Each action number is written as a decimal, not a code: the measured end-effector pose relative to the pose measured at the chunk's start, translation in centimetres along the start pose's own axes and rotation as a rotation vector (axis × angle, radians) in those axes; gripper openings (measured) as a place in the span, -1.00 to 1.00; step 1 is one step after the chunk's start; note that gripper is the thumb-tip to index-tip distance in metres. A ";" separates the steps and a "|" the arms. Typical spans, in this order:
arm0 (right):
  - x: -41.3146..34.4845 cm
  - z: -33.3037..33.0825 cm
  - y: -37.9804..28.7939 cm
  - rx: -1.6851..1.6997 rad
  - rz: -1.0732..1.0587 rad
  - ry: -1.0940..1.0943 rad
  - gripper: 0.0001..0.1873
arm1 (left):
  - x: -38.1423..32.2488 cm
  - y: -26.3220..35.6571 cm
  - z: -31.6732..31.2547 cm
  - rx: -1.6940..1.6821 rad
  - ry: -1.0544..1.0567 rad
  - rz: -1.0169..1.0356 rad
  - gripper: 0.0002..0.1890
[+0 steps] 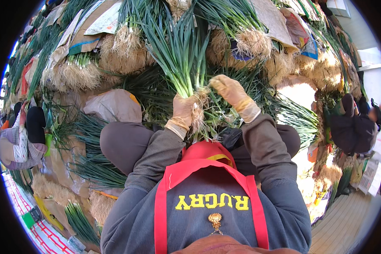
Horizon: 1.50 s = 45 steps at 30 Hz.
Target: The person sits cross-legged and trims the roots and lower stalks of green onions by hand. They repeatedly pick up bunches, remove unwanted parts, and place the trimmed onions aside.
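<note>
A small bunch of green onions (184, 74) is gripped near its white ends in my gloved left hand (181, 111). Its long green leaves point away from me, and pale stringy roots (198, 114) hang beside the glove towards my lap. My right hand (233, 93), also in a tan glove, is raised just right of the roots with its fingers bent. Whether those fingers pinch anything is hidden. Loose leaves and trimmings (220, 117) lie between my crossed legs, in front of my red apron (206, 152).
Root-on onion bundles (254, 44) are stacked ahead, some under paper sacks (270, 22). Leafy onions (98, 158) lie by my left knee, others (298, 120) by my right. A filled pale sack (114, 104) sits ahead left. People sit at left (22, 139) and right (352, 130).
</note>
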State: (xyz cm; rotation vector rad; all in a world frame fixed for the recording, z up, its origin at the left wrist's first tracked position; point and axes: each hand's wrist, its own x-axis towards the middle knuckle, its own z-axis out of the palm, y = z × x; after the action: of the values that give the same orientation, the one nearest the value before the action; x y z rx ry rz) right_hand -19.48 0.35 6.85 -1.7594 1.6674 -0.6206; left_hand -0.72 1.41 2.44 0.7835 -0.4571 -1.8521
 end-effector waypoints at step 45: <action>5.9 2.2 -5.7 -0.666 0.117 -0.552 -0.50 | -0.8 -1.3 0.3 0.366 0.140 0.227 -0.67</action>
State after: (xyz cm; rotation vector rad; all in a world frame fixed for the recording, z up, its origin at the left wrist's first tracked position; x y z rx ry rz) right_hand -13.41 -5.19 8.98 -1.9944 1.6404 0.5089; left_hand -1.60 2.63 2.07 1.0524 -0.7749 -1.5102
